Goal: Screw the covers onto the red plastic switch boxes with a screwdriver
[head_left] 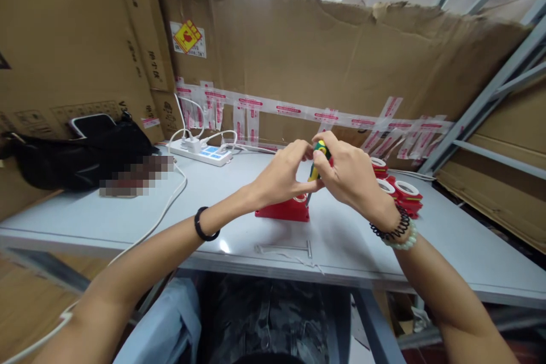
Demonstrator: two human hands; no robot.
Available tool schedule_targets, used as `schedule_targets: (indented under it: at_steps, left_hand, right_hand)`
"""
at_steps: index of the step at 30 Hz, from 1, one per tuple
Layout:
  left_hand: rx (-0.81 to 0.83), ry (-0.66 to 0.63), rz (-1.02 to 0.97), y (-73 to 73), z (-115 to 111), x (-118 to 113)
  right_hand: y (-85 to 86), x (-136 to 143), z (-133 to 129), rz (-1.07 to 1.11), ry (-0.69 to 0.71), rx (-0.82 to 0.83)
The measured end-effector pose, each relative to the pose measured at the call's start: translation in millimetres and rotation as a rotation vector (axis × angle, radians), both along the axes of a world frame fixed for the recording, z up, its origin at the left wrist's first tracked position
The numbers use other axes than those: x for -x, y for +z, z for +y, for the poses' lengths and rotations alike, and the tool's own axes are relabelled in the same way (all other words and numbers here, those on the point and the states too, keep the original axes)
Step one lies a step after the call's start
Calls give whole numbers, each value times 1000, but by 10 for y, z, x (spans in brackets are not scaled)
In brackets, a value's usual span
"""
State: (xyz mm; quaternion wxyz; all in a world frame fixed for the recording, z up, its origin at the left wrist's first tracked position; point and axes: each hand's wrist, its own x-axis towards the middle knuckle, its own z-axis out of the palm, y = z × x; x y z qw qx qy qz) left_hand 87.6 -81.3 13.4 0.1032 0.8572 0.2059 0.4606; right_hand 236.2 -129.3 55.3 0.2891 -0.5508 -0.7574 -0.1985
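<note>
My right hand [347, 168] is wrapped round the green and yellow handle of a screwdriver [316, 173], which points down. My left hand [285, 173] curls in from the other side, its thumb and fingers closed about the lower handle; the exact contact is partly hidden. Below them a red block-like part [281, 211] with a round ring on top sits on the table. The screwdriver's shaft reaches down at the block's right end, and I cannot make out the tip or any screw.
Several red parts with white rings [406, 187] stand to the right on the grey table [358, 256]. A thin metal piece [309, 248] lies near the front edge. A power strip [202, 152] with white cables and a black bag [85, 153] are at the left. Cardboard [298, 51] walls the back.
</note>
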Motion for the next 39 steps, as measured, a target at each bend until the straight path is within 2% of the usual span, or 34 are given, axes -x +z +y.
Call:
schedule_targets:
  at_steps: [2,6,10,12,14,18,20,22,26,28,35,37,39]
  left_hand:
    - [34,-23,-83,57,-2,-110]
    - [118,-16,-194,69,61,-195]
    - [215,-101,-122,122,113,-120]
    - [257,-160,-59,160,109,-76]
    - [263,-164,-45,180,82,-61]
    - [215,1,-169,152,6,-125]
    - [226,26,-220,130,-2,-167]
    - [260,-30,-235,120,24,-185]
    - [373,-251,-190,120,106,-133]
    - [422,-283,-148,110,114,-99]
    - [276,-6,-233,30,12,-174]
    - [266,3,-238,26,15,-185]
    - [274,-18,-228,35,29,-159]
  right_hand:
    - [27,21,-39,10,41,38]
    - [90,-1,-50,111,128,107]
    - [169,-154,-23,220,345,229]
    - [180,-218,-11,249,407,249]
    - [160,-230,3,271,389,187]
    - [67,-133,34,268,202,-77]
    - [39,-94,37,250,150,-133]
    - [39,-97,21,255,188,-94]
    - [81,-178,-50,238,380,85]
    - [88,-199,-69,217,389,105]
    - [9,-127,25,181,147,-168]
    - [12,-135,33,165,152,-158]
    - [34,-164,15,167,220,-75]
